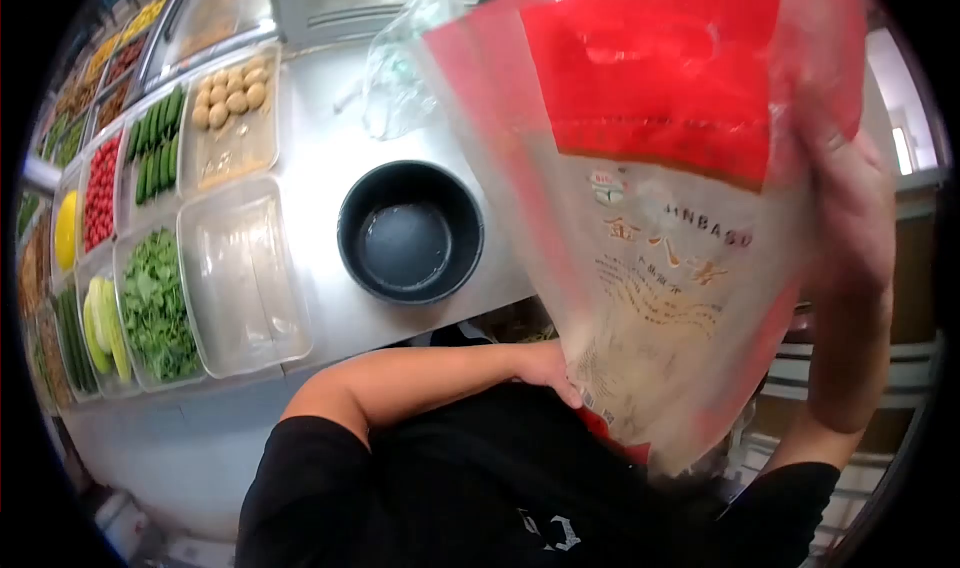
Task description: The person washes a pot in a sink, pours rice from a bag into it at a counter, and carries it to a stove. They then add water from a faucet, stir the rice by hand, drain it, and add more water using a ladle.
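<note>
A large clear plastic bag (660, 218) with a red top and printed lettering fills the right half of the head view, held up close to the camera. Its lower part holds pale grain. My left hand (550, 368) grips the bag's lower edge near my chest. My right hand (850, 198) holds the bag's right side higher up, fingers wrapped on the plastic. A black round pot (410, 233) stands empty on the steel counter (320, 148), to the left of the bag.
Clear trays line the counter's left: an empty one (245, 273), leafy greens (155, 308), cucumbers (155, 148), brown balls (230, 93), red tomatoes (98, 193). A crumpled clear bag (400, 63) lies behind the pot.
</note>
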`<state>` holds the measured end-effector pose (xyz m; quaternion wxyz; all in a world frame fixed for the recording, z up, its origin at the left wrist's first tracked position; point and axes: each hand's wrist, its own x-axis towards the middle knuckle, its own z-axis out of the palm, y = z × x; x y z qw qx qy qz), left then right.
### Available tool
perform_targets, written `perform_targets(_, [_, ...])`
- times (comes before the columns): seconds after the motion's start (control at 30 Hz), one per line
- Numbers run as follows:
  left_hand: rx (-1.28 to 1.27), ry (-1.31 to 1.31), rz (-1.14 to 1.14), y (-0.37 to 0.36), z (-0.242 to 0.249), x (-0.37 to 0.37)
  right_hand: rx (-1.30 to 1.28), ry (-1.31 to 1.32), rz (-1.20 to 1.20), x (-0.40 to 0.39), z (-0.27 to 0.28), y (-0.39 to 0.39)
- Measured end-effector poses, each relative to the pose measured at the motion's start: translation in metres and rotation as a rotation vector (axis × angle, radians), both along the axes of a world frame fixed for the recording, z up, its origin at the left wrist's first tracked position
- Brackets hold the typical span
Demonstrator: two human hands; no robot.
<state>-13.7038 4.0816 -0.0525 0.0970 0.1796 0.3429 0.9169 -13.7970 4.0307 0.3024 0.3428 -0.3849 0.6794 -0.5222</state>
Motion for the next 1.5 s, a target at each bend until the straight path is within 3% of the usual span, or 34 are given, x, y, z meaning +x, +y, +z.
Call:
perform_targets(0.03, [-0.001,-0.066,-0.140,0.010,-0.009,0.001,0.015,-0.013,0.023,0.004,-0.011,-0.005])
perform_targets(0.13, [-0.038,0.012,-0.134,0.055,-0.046,-0.008,0.119,-0.098,-0.004,0.029,-0.039,-0.011])
perform_targets(0.27, [-0.092,-0.044,-0.195,0.095,-0.065,-0.030,0.211,-0.172,0.258,0.049,-0.074,-0.017])
perform_targets(0.4, [-0.151,0.017,-0.239,0.120,-0.067,-0.054,0.330,-0.148,0.370,0.059,-0.107,-0.024])
perform_targets(0.77, [-0.233,0.144,-0.267,0.161,-0.066,-0.043,0.452,-0.231,0.106,0.085,-0.155,-0.055])
perform_targets(1.5, [-0.268,0.294,-0.246,0.196,-0.049,-0.056,0.525,-0.181,0.065,0.098,-0.167,-0.055])
